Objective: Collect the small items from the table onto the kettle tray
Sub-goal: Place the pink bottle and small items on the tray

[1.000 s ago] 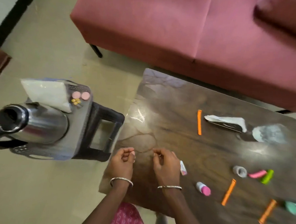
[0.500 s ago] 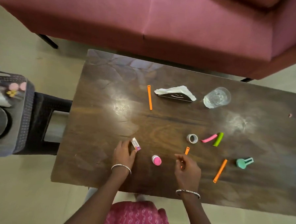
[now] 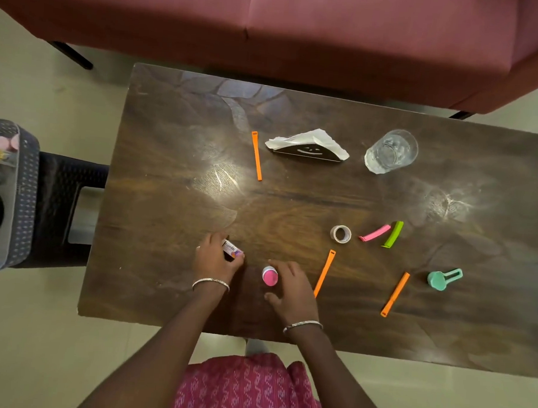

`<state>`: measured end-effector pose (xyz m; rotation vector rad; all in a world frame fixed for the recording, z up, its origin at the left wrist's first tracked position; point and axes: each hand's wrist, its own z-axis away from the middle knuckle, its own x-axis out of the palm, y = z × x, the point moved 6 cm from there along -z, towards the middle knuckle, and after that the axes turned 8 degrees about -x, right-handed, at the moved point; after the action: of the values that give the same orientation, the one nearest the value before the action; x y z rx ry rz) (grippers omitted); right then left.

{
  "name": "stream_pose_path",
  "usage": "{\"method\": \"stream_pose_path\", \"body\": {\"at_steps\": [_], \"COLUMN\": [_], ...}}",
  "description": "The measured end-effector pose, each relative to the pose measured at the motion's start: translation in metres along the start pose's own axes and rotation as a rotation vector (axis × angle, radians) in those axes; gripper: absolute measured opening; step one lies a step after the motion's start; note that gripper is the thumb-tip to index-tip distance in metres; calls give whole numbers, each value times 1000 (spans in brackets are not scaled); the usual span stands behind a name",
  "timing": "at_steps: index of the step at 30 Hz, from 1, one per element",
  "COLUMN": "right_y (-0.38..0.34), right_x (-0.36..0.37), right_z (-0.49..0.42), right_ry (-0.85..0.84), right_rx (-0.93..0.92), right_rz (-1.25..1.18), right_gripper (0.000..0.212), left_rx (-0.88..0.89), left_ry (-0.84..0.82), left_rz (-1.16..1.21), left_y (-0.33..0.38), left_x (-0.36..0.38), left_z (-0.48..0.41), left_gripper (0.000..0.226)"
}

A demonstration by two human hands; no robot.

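On the near edge of the dark, glossy wood-grain desk (image 3: 168, 198), lower centre of the frame, the left grip (image 3: 214, 260) pinches a small white carton (image 3: 232, 249) with purple and orange print. The carton's long axis runs from upper left to lower right and its label faces up. Just to its right, the right grip (image 3: 292, 288) curves round a small white bottle (image 3: 269, 275), forefinger above it and thumb below; the round pink cap faces the camera. Whether the fingers touch the bottle I cannot tell. Three flat orange strips lie on the desk: one (image 3: 324, 273) beside the right grip, one (image 3: 394, 294) further right, both slanting up to the right, and one (image 3: 256, 155) nearly upright at upper centre. Right of centre sit a tape roll (image 3: 340, 233), a pink clip (image 3: 374, 233) and a green clip (image 3: 392, 234), with a teal plastic piece (image 3: 443, 278) lower right. The kettle tray (image 3: 25, 191) — grey, perforated — stands at the left edge of the frame, well apart from the desk's items.
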<state>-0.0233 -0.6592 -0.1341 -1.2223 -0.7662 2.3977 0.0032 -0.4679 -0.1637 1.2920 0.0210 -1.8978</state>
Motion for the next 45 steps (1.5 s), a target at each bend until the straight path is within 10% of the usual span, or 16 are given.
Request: {"method": "stream_pose_path", "body": {"at_steps": [5,15,33,45], "right_y": [-5,-59,-324,-449], "right_x": [-2,-3,97,150], "right_z": [-16,-32,-136,-237], "right_ry": [5,163,150,226], "right_rx": [-8,-67,-256,-378], "right_rz": [71,-10,-111,-157], "right_gripper": [30,30,24,32], "left_rx": [-31,-40,-156,-149], "left_ry": [49,100,357,112], "left_rz": [275,542,276,-76], "left_y": [-11,-49,-240,-272], "left_x": [-17,-81,-307,-320], "left_z": [23,20,-102,-200], "left_gripper": [54,62,53,52]}}
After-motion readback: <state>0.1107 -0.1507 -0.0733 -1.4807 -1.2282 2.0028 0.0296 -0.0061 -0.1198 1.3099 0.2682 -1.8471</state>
